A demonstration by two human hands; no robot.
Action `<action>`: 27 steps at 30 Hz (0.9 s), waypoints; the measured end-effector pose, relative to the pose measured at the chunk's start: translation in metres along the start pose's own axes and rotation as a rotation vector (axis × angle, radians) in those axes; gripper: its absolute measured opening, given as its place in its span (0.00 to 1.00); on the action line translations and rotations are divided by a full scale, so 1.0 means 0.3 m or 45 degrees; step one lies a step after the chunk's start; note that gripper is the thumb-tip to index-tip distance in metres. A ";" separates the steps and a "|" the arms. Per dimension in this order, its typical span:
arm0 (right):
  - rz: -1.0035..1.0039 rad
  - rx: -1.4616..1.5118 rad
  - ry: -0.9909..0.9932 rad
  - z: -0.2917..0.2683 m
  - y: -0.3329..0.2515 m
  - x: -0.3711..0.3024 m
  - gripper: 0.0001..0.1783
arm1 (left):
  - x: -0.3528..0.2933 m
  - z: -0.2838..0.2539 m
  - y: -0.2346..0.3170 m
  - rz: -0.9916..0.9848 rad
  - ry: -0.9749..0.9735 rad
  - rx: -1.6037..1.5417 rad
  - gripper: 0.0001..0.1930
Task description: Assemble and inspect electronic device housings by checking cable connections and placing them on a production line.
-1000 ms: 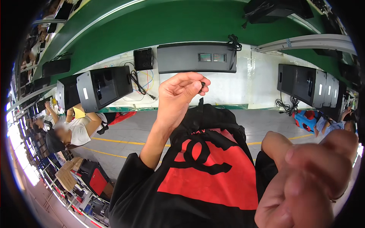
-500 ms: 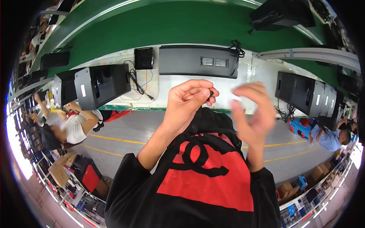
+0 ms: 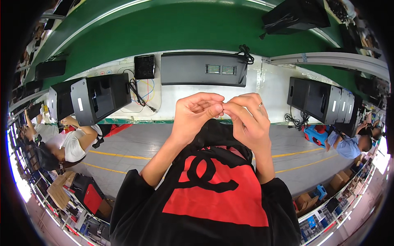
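Observation:
My left hand (image 3: 192, 117) is closed in a pinch above the near edge of the white worktable (image 3: 186, 92). The small black part it holds is now hidden by the fingers. My right hand (image 3: 251, 119), with a ring on one finger, meets it fingertip to fingertip. Its thumb and index finger are pressed together; what lies between them is too small to make out. Beyond both hands a long dark-grey device housing (image 3: 180, 69) with two vent grilles lies on the table, a coiled black cable (image 3: 245, 55) at its right end.
Black box-shaped units stand at the left (image 3: 102, 97) and right (image 3: 310, 96). A small black box (image 3: 144, 67) and a cable with a plug (image 3: 137, 92) lie left of the housing. Behind runs a green surface (image 3: 188, 30). Co-workers sit at left (image 3: 76, 143) and right (image 3: 349, 144).
My right hand has come in from the right and now touches the fingertips of my left hand. The small black part, visible before, is now covered. The whole view has shifted slightly.

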State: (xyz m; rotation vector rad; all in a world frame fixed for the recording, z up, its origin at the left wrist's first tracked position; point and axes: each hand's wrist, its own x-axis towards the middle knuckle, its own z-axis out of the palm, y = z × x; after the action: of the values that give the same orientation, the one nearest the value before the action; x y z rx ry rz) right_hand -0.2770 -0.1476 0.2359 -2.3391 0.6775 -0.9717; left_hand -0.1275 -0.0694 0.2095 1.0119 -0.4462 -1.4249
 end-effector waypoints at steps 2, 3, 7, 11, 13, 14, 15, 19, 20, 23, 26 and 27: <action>0.035 0.047 0.056 0.017 0.003 -0.012 0.13 | 0.001 -0.005 -0.005 -0.017 -0.006 -0.020 0.11; 0.068 0.096 0.115 0.020 0.005 -0.013 0.14 | 0.005 -0.006 -0.006 -0.029 -0.003 -0.018 0.11; 0.070 0.120 0.105 0.005 -0.001 -0.017 0.15 | 0.015 -0.013 -0.021 -0.012 -0.049 -0.003 0.11; -0.001 0.073 0.010 -0.011 -0.003 -0.008 0.15 | 0.018 -0.034 -0.040 0.013 -0.091 0.028 0.11; -0.021 0.055 -0.014 -0.016 0.000 -0.007 0.15 | 0.023 -0.035 -0.036 0.011 -0.126 0.045 0.11; -0.023 0.054 -0.040 -0.020 0.005 -0.007 0.15 | 0.027 -0.036 -0.038 0.007 -0.127 0.043 0.11; -0.026 0.056 -0.065 -0.022 0.008 -0.009 0.15 | 0.030 -0.040 -0.042 -0.009 -0.131 0.043 0.11; 0.019 0.083 -0.086 -0.012 0.026 -0.032 0.14 | 0.039 -0.044 -0.062 -0.052 -0.144 0.063 0.11; 0.045 0.108 -0.069 -0.004 0.030 -0.039 0.15 | 0.042 -0.047 -0.069 -0.055 -0.145 0.057 0.11; 0.121 0.173 -0.033 0.034 0.081 -0.093 0.16 | 0.052 -0.065 -0.119 -0.133 -0.111 0.082 0.11; 0.347 0.110 0.024 0.088 0.223 -0.204 0.16 | 0.071 -0.125 -0.220 -0.248 0.034 0.145 0.10; 0.574 0.074 0.032 0.103 0.286 -0.257 0.15 | 0.072 -0.157 -0.254 -0.313 0.086 0.163 0.10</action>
State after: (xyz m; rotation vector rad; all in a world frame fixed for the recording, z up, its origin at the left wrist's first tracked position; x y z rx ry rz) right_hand -0.3228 -0.1560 0.1260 -1.9980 1.1098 -0.8006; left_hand -0.1326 -0.0635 0.1177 1.2485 -0.3765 -1.5897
